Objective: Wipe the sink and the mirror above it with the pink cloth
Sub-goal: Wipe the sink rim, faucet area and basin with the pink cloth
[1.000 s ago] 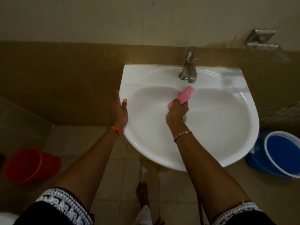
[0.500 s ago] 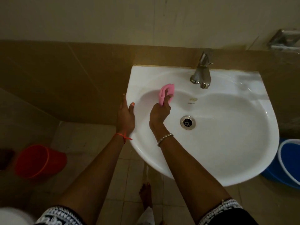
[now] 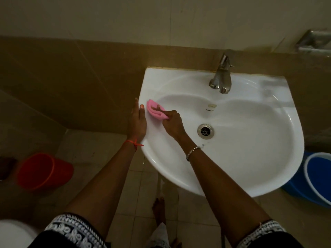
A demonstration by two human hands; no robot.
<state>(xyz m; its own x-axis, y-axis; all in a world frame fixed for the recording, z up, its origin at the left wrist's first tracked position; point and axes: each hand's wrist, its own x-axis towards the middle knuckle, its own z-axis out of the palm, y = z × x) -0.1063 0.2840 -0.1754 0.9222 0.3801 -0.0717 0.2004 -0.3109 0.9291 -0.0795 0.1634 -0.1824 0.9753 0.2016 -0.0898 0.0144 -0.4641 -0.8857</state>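
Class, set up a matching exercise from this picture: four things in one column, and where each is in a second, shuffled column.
Things:
1. pink cloth
2. tap
3. red bucket
4. blue bucket

Places:
A. on the floor, right of the sink
B. at the sink's back rim
C. in the right hand, by the sink's left rim
D. on the floor, left of the sink

Pairs: 1-C, 2-B, 3-D, 4-A
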